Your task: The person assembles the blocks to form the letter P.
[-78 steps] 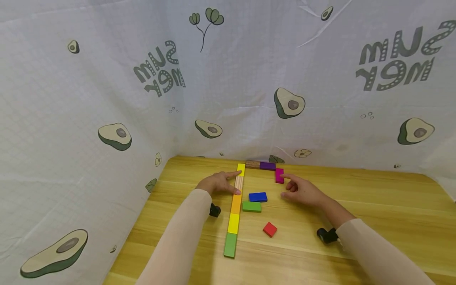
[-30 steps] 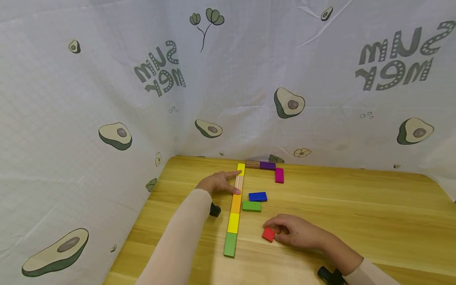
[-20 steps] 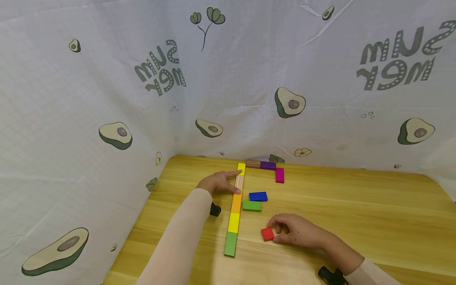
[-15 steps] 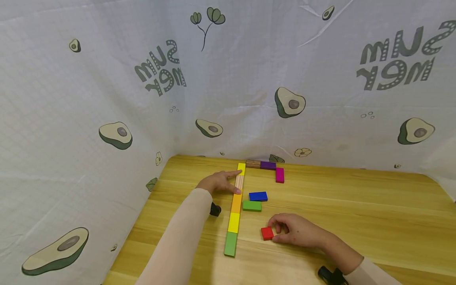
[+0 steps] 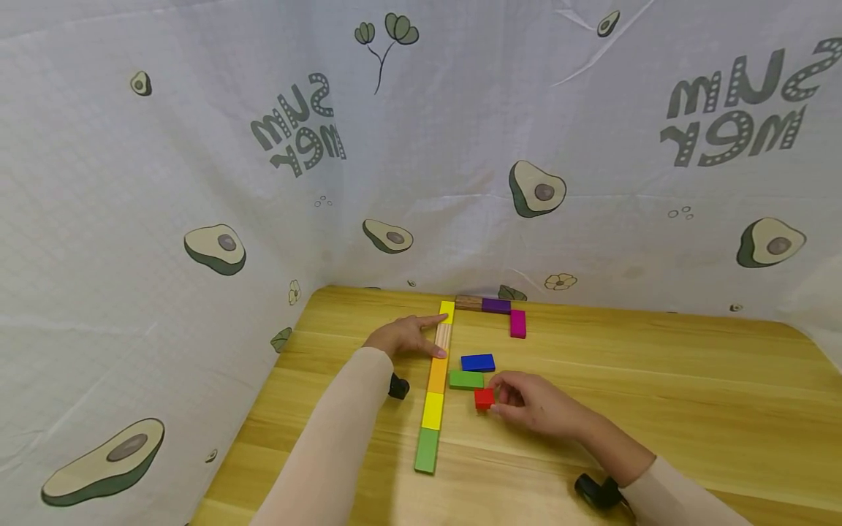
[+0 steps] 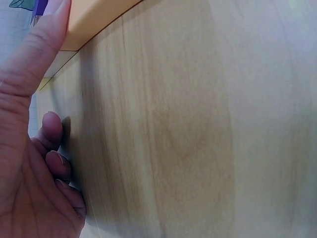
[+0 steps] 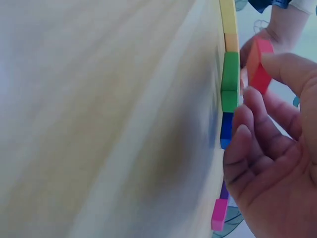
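My right hand (image 5: 539, 405) pinches a small red block (image 5: 484, 399) between thumb and fingers, beside the near edge of a green block (image 5: 465, 380). In the right wrist view the red block (image 7: 260, 64) is raised off the table. My left hand (image 5: 408, 337) has index finger and thumb spread over a straight row of blocks. Its index fingertip touches the far yellow block (image 5: 446, 310) and its thumb rests at the orange block (image 5: 437, 375), with a pale wood block (image 5: 444, 334) between. The row continues with a yellow block (image 5: 432, 411) and a green block (image 5: 426, 450).
Just behind the loose green block lies a blue block (image 5: 477, 363). Along the back edge sit a brown wood block (image 5: 469, 302) and a purple block (image 5: 496, 305), with a magenta block (image 5: 518, 324) at their right end. A white printed curtain (image 5: 447, 146) borders the wooden table (image 5: 658, 380).
My right hand left the magenta block, took hold of the red block, turned it square and carried it up and away, close to the green block. The left hand stayed put.
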`<state>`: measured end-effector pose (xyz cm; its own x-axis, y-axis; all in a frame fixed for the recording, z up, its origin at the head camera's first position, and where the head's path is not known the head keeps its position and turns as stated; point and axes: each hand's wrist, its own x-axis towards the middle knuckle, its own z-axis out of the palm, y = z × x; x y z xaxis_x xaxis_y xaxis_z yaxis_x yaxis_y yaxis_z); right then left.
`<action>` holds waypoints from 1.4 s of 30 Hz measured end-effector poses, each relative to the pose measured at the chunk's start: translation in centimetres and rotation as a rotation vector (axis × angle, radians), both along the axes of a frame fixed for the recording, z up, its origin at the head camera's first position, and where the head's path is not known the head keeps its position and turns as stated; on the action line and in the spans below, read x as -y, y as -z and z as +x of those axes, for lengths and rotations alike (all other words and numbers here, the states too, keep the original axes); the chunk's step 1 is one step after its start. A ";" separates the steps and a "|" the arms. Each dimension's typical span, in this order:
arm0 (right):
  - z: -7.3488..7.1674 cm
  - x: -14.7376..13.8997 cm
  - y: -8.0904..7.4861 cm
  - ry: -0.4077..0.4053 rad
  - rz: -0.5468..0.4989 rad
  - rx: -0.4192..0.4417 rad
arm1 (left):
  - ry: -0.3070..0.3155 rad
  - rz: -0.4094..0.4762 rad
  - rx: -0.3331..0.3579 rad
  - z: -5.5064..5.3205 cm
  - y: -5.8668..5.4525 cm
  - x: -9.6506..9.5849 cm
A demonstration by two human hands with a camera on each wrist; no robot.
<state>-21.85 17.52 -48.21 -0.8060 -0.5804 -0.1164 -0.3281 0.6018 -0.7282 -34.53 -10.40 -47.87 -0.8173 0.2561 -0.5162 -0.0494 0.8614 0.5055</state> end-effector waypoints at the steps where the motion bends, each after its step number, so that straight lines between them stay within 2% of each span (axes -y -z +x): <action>1: -0.2 0.2 0.0 0.014 0.007 -0.038 | -0.004 0.001 0.003 0.0 0.0 0.0; 6: -0.9 1.3 -0.1 0.101 0.055 -0.236 | -0.005 -0.001 0.001 -0.2 0.3 0.0; 10: -1.9 2.0 0.1 0.159 0.039 -0.275 | -0.008 0.002 0.001 -0.2 0.4 0.0; 20: -5.1 3.4 0.3 0.187 0.022 -0.253 | -0.011 -0.026 0.005 -0.3 0.2 0.0; 26: -6.6 4.3 0.3 0.197 0.089 -0.234 | 0.003 -0.001 0.000 -0.2 0.1 0.0; 32: -7.5 4.5 0.9 0.194 0.106 -0.181 | 0.019 0.007 -0.006 -0.1 0.0 0.1; 42: -8.1 4.6 1.4 0.195 0.098 -0.104 | 0.018 0.014 -0.005 0.0 -0.2 0.1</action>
<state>-29.91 12.90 -49.57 -0.9124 -0.4023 -0.0749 -0.2686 0.7270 -0.6319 -34.51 -10.47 -47.68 -0.8152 0.2779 -0.5082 -0.0314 0.8549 0.5178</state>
